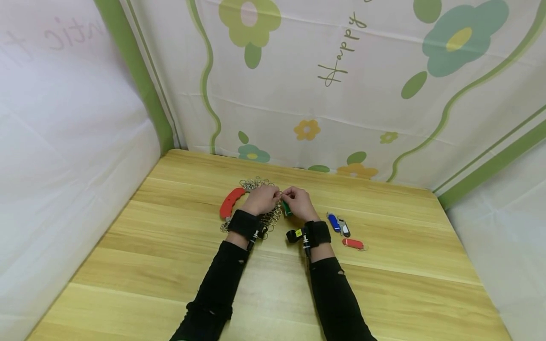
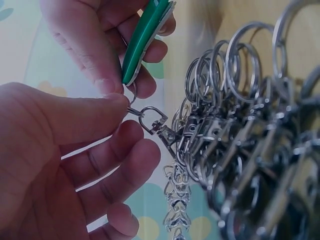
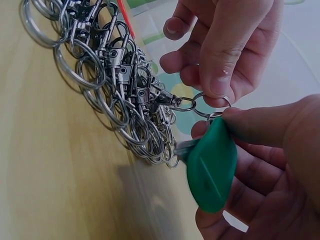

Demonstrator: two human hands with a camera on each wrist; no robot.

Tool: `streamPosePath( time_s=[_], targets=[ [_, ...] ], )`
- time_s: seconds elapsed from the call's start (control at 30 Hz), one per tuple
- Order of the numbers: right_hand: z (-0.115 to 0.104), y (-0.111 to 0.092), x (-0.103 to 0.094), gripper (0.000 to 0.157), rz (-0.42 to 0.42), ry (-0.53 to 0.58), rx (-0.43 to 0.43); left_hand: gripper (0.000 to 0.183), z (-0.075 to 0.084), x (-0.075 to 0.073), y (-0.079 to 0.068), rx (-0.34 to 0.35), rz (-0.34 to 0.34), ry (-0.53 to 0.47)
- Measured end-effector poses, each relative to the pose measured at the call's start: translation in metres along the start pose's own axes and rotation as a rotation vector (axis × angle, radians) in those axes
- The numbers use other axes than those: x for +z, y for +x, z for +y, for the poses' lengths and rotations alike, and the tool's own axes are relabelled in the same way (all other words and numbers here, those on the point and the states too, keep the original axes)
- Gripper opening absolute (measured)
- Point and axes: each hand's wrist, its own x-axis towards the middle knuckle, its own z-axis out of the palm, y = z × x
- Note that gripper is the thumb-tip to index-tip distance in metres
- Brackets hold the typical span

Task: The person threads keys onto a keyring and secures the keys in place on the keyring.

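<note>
My left hand (image 1: 261, 200) pinches a metal split ring (image 3: 196, 108) between thumb and index finger. That ring is linked to a swivel clasp (image 2: 168, 135) at the end of a large bunch of clasps and rings (image 2: 215, 125). Close beside it, my right hand (image 1: 300, 204) pinches the ring end of a green key tag (image 3: 212, 167), and the tag hangs below the fingertips. In the right wrist view the tag's ring meets the split ring at my fingertips; whether they are threaded together is hard to tell. A red curved handle (image 1: 231, 203) lies left of my left hand, against the bunch.
Right of my right hand lie a blue key tag (image 1: 333, 222), a black-and-white key tag (image 1: 344, 228) and a red key tag (image 1: 353, 244). The wooden table (image 1: 170, 265) meets a floral cloth wall (image 1: 277, 104) at the back. White cloth panels flank both sides.
</note>
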Motion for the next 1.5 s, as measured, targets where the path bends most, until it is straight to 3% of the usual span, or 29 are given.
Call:
streamPosePath(
  time_s=[0.77,1.13,1.27,1.37,1.5],
  targets=[
    [-0.003,-0.006,-0.003,0.013,-0.027,-0.057,-0.063,0.025,0.002,-0.002,0.000,-0.034,-0.020,-0.011],
    [0.000,-0.008,-0.004,0.015,-0.123,-0.018,-0.043,0.018,0.007,0.002,0.001,-0.039,-0.002,-0.014],
    [0.005,-0.007,-0.008,0.013,-0.159,-0.071,-0.029,0.013,0.010,0.006,0.001,-0.012,-0.026,-0.007],
    [0.003,-0.002,-0.014,0.011,-0.192,-0.159,-0.064,0.014,0.010,0.005,0.001,-0.011,-0.026,0.006],
    [-0.003,0.008,-0.021,0.010,-0.252,-0.279,-0.109,0.024,0.003,-0.001,-0.002,-0.014,-0.020,-0.046]
  ],
)
